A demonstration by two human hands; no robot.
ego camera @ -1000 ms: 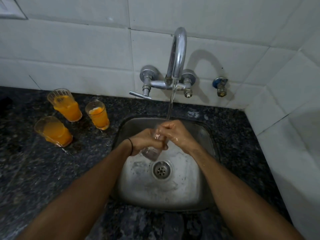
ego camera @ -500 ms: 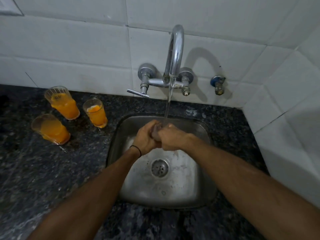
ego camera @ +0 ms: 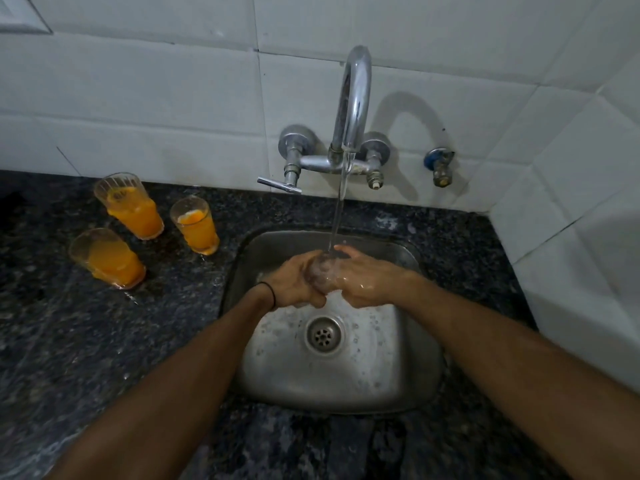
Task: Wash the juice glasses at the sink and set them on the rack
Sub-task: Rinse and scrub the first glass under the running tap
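under the running tap (ego camera: 351, 109), over the sink (ego camera: 398, 382), a clear glass (ego camera: 320, 273) lies tilted between both hands; left hand (ego camera: 294, 284) fingers curl round it, right hand (ego camera: 363, 277) grips its other side. no rack in view; three full glasses (ego camera: 194, 225) wait on the worktop (ego camera: 86, 341).

Bare forearms (black band (ego camera: 271, 295) on left wrist)

Orange juice (ego camera: 135, 213) (3 glasses), speckled black counter (ego camera: 86, 341)
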